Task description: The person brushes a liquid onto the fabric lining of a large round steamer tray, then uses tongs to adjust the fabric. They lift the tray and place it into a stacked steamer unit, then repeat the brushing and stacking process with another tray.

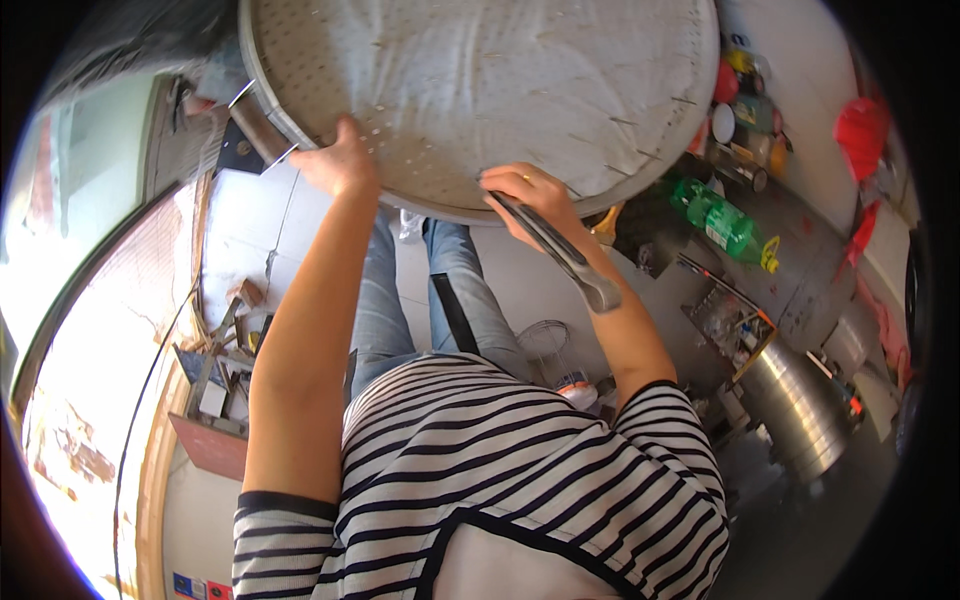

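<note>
A large round perforated metal tray point(315, 56) is in front of me, and a pale wet-looking cloth point(480, 82) covers much of it. Thin slivers are scattered over the surface. My left hand point(341, 161) grips the tray's near-left rim, thumb on top, just beside a side handle point(259, 124). In my right hand point(532, 196), at the near rim, is a tool with a dark grey handle point(570, 262) that slants back toward my forearm. The tool's working end is hidden by my fingers, so its kind is unclear.
To the right, a green plastic bottle point(720, 221) lies on a dark surface near several jars point(742, 142). A box of small tools point(731, 326) sits by a shiny metal cylinder point(802, 405). On the left are scrap pieces point(217, 382) and a dark cable point(150, 375).
</note>
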The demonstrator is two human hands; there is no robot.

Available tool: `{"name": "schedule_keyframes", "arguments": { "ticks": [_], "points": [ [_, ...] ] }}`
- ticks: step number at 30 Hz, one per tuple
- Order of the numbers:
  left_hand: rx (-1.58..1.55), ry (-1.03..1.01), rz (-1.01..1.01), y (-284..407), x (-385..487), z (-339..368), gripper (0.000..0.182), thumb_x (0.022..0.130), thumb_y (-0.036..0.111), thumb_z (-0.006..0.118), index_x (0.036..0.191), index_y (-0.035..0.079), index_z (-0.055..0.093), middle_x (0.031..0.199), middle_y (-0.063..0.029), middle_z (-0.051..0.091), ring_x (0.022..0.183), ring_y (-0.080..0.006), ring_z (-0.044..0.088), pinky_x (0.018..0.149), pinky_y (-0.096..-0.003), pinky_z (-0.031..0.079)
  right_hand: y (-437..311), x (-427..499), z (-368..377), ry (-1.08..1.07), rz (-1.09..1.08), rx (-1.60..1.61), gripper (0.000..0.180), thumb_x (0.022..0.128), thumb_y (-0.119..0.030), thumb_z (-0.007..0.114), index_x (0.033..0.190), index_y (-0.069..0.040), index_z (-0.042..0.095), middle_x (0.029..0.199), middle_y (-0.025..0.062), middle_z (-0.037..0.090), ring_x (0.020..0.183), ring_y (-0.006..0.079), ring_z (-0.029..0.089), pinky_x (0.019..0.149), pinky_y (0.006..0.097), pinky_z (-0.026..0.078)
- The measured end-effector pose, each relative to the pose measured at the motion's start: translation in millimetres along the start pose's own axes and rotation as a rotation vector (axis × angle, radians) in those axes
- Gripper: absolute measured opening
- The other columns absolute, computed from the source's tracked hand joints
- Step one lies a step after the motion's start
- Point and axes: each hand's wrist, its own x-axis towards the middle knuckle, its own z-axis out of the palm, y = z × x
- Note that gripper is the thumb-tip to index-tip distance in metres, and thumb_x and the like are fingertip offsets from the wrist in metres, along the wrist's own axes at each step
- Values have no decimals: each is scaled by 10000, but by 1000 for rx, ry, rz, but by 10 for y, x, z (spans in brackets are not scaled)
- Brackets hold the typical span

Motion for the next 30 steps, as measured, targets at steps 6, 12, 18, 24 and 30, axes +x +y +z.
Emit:
{"name": "schedule_keyframes", "arguments": {
  "ticks": [6,12,18,24,30],
  "points": [
    [-21,-19,-23,-10,4,11,711,679,304,765,1175,-68,417,1106,-241,580,1012,-374,589,908,-419,469,-37,-524,-462,251,137,135,130,794,47,652,907,-12,622,893,127,668,772,170,650,643,277,515],
    [-42,-14,-14,-39,50,34,728,673,313,758,1193,-74,427,1122,-226,571,1031,-359,579,915,-409,466,426,-506,-615,645,213,-118,233,741,-40,730,956,-7,644,990,91,644,829,237,636,753,318,508],
    [-78,-29,-26,11,1,7,711,671,293,763,1187,-77,444,1115,-218,580,996,-334,592,897,-407,481,589,-503,-626,554,381,63,167,793,-3,681,954,-19,639,861,74,653,784,165,635,690,263,506],
    [-130,-79,-2,73,-51,-45,653,689,239,766,1201,-56,487,1126,-197,606,967,-310,615,872,-403,503,730,-562,-1058,860,410,129,170,807,-8,683,969,-5,635,887,60,652,822,126,623,723,249,507],
    [-108,-51,-17,79,-52,-25,656,695,229,761,1220,-49,485,1137,-195,603,984,-313,604,876,-400,507,1015,-386,-1128,719,394,166,112,825,7,665,935,21,646,906,57,654,826,108,619,738,237,512]
  ]
}}
